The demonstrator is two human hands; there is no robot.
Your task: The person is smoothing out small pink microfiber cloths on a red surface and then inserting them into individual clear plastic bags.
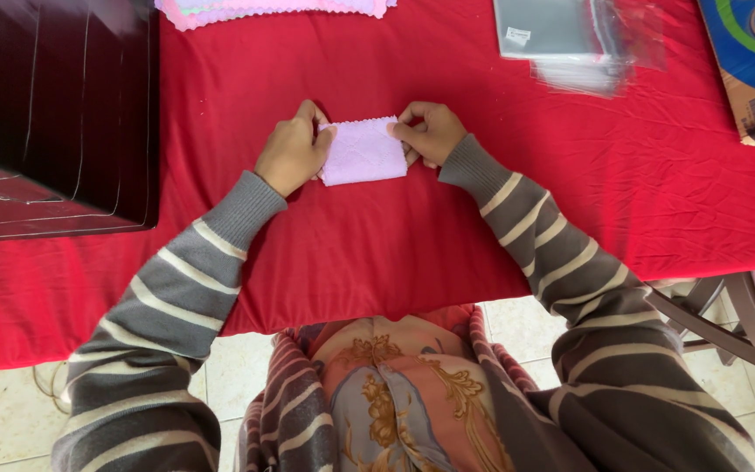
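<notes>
Both hands, left [294,150] and right [428,131], pinching a folded lilac cloth [362,152] on the red tablecloth [377,253]

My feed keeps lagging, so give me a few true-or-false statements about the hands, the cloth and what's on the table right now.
1. Both hands pinch the folded lilac cloth. True: the left hand grips its left end and the right hand its right end.
2. The cloth lies on a blue tablecloth. False: the tablecloth is red.
3. A stack of clear bags lies beyond the right hand. True.
4. The dark box sits at the right edge of the table. False: it is at the left.
5. More cloths lie at the far edge. True.
</notes>
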